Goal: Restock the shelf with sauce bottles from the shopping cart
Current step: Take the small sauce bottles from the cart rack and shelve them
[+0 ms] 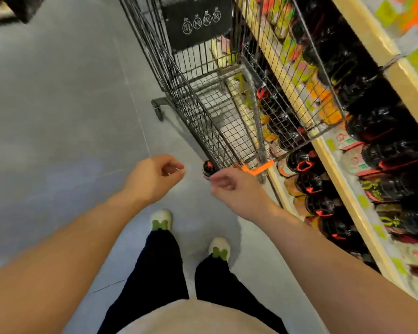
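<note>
One wide-angle view from the person's head looks steeply down, close over the left hand (155, 179) and right hand (237, 189). Grey tiled floor (58, 104) lies below, black wire shopping cart (203, 97) ahead, wooden-edged shelf (401, 78) right.

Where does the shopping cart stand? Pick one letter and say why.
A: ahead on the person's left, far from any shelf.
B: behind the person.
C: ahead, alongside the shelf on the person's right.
C: the shopping cart stands ahead of the person, its far wire side running along the shelf of dark bottles on the right.
</note>
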A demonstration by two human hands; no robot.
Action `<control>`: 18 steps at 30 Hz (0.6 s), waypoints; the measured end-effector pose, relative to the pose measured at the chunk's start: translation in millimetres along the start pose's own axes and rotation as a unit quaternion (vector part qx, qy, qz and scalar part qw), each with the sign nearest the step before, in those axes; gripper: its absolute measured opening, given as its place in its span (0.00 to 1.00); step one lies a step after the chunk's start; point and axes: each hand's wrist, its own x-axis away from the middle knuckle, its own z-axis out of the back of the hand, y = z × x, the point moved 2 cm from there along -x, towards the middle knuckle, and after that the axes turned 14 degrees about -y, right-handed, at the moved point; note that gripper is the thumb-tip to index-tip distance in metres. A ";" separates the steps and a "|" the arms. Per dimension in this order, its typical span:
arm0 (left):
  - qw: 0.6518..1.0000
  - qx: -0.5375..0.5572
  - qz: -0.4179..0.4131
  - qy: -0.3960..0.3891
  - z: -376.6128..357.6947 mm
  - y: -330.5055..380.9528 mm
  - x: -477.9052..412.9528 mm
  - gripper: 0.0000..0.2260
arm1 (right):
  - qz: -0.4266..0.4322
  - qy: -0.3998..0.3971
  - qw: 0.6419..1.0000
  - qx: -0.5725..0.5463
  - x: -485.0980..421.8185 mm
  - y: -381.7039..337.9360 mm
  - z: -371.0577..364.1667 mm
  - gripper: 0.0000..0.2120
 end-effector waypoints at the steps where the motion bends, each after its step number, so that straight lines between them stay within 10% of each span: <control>1: 1.000 0.004 0.007 -0.001 8.0 -6.6 -7.1 0.02 | -0.010 -0.006 1.000 0.001 -11.8 -2.7 -4.4 0.09; 18: 0.988 -0.068 -0.039 -0.136 115.2 -74.2 -148.3 0.06 | -0.150 0.093 0.982 -0.061 -158.4 -28.6 -36.3 0.11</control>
